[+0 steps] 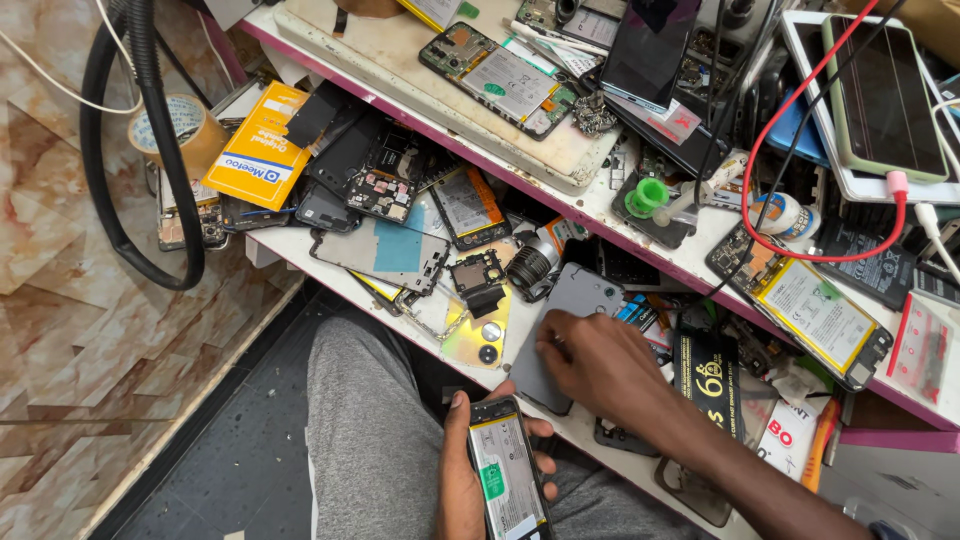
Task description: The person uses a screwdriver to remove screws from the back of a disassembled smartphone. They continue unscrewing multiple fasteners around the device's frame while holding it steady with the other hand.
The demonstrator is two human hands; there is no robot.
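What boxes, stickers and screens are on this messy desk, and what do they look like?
Yellow flat box: lower shelf, left; blue and white label strip.
Black packet: beside the right hand; gold print.
White packet: lower shelf, right; red letters.
Dark phone screen: upper shelf, right; green case.
Opened phone: in the left hand; white battery, green sticker.

two white shelves carry the clutter. the upper shelf, pink along its front edge, bears an opened phone, a green-cased phone near its right end and a red cable. the lower shelf holds a grey back cover, a yellow box at its left end and loose phone boards.
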